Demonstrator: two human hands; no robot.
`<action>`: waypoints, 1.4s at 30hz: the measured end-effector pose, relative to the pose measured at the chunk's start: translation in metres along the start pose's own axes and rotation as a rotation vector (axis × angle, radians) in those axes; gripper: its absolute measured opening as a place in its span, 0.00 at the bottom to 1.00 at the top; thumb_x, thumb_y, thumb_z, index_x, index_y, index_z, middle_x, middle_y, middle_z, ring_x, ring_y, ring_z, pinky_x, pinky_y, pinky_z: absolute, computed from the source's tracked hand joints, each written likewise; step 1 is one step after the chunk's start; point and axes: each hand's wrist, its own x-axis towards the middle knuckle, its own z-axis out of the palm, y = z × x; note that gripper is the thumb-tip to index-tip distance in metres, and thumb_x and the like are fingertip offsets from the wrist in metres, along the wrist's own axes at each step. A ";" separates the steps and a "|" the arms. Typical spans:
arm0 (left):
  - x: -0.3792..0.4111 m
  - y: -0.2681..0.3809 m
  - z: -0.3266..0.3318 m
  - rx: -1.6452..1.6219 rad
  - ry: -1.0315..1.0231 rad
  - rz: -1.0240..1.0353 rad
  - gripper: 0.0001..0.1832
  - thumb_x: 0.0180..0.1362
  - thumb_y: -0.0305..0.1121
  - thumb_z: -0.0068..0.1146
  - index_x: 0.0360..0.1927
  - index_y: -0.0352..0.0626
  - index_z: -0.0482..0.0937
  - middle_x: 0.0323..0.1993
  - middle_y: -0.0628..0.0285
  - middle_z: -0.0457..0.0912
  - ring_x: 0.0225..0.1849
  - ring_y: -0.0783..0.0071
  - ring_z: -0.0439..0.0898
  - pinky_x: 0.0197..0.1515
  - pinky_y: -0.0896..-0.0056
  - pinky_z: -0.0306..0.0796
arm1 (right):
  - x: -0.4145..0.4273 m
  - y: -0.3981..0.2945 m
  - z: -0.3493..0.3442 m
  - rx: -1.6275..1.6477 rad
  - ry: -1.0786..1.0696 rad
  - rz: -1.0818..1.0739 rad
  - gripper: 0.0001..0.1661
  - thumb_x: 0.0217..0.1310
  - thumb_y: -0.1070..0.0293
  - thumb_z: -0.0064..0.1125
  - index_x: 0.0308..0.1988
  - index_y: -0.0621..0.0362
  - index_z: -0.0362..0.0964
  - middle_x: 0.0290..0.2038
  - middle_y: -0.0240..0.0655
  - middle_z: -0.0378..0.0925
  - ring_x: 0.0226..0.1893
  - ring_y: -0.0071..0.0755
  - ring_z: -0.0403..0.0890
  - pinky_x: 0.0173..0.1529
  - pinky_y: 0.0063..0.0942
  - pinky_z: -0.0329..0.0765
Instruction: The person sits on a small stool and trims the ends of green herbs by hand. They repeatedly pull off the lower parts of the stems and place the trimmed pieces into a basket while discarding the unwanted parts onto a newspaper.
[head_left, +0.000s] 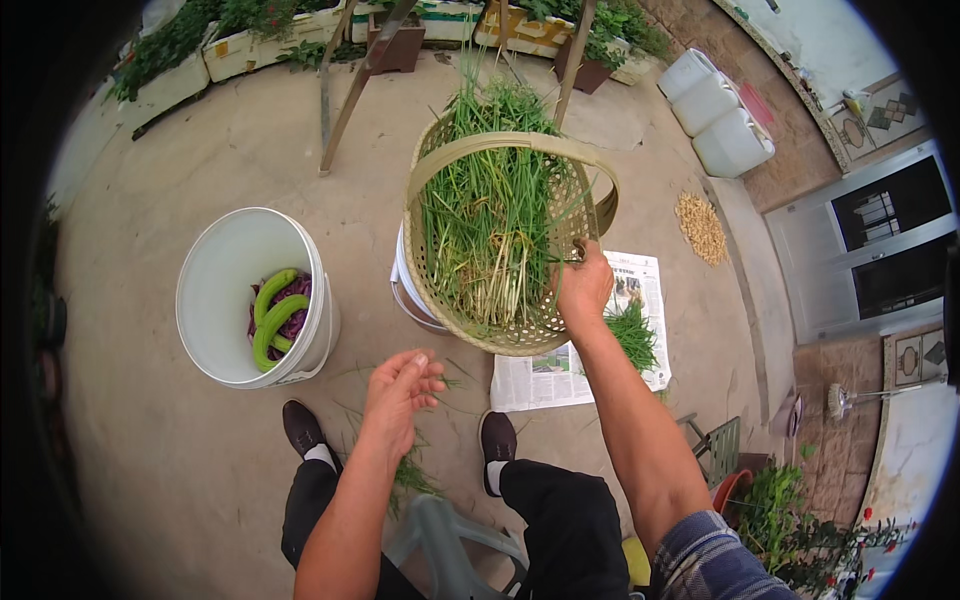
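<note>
A woven bamboo basket (501, 346) with a tall hoop handle is tilted towards me, heaped with long green stalks (487, 202) like chives, their pale ends facing me. It rests over a white bucket (409, 277), mostly hidden beneath. My right hand (585, 283) reaches over the basket's right side and pinches a few green stalks; its fingertips are partly hidden. Left of the basket's near rim, my left hand (405, 386) hovers with fingers loosely bent and apart. Thin green bits show by its fingertips, but nothing plainly sits in it.
Green cuttings (632, 334) lie on newspaper (555, 386) at right. Another white bucket (225, 300) holds green gourds (279, 322) over purple matter. Loose trimmings (411, 476) lie between my shoes, before a plastic stool (442, 532). A wooden frame (367, 82), planters (270, 49) and jerrycans (720, 112) stand beyond.
</note>
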 end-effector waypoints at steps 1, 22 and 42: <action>0.000 0.001 0.000 -0.008 -0.003 0.008 0.17 0.63 0.39 0.56 0.48 0.36 0.76 0.37 0.58 0.82 0.32 0.76 0.80 0.31 0.76 0.73 | -0.002 0.001 -0.003 0.001 0.050 -0.063 0.22 0.46 0.74 0.56 0.46 0.61 0.74 0.38 0.52 0.77 0.40 0.57 0.78 0.44 0.46 0.74; -0.003 0.005 -0.003 -0.044 -0.009 0.027 0.16 0.63 0.39 0.57 0.47 0.37 0.76 0.36 0.60 0.82 0.31 0.78 0.79 0.30 0.78 0.72 | -0.013 -0.040 0.022 -0.178 -0.505 0.062 0.29 0.38 0.50 0.72 0.30 0.67 0.80 0.34 0.55 0.81 0.37 0.55 0.82 0.43 0.44 0.77; 0.000 0.004 -0.001 -0.031 -0.012 0.021 0.16 0.63 0.39 0.56 0.47 0.37 0.76 0.36 0.61 0.82 0.31 0.79 0.79 0.31 0.79 0.72 | 0.001 -0.002 0.022 0.702 -0.598 0.602 0.29 0.39 0.69 0.75 0.40 0.74 0.73 0.39 0.51 0.80 0.38 0.46 0.81 0.42 0.39 0.78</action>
